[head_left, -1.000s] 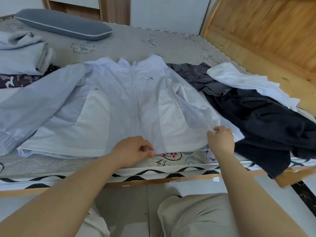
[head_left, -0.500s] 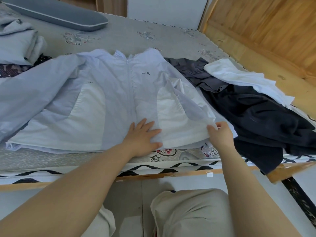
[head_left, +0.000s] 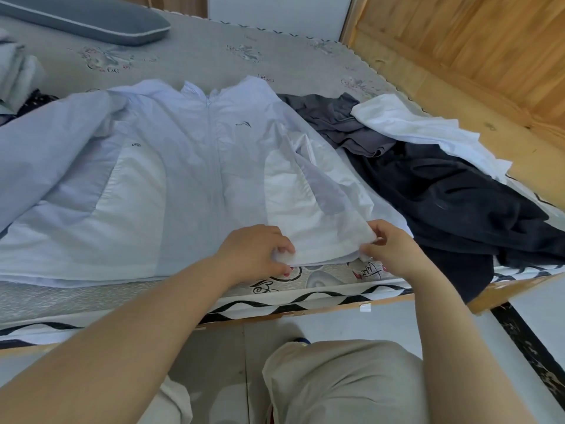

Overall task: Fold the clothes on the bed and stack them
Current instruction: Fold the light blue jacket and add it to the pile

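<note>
I see the pale blue jacket (head_left: 189, 166) spread flat, front up, across the near half of the bed (head_left: 214, 56). Its collar points away from me toward the far side and its hem lies along the near edge, so its long axis runs from me outward, with the zip down the middle. One sleeve trails off to the left.

My left hand (head_left: 255, 250) comes in from the lower left with the forearm angled up and to the right. Its fingers are curled and pinch the hem just right of the zip. My right hand (head_left: 389, 250) reaches in from the lower right, knuckles up, and its thumb and fingers pinch the hem's right corner, lifted slightly off the mattress. The two hands are close together along the same edge.

To the right of the jacket lies a heap: a grey garment (head_left: 336, 117), a white garment (head_left: 422, 130) and a black garment (head_left: 452, 203) that hangs over the bed's corner. A grey pillow (head_left: 91, 16) lies at the far left, and folded grey clothes (head_left: 18, 75) sit at the left edge.
</note>
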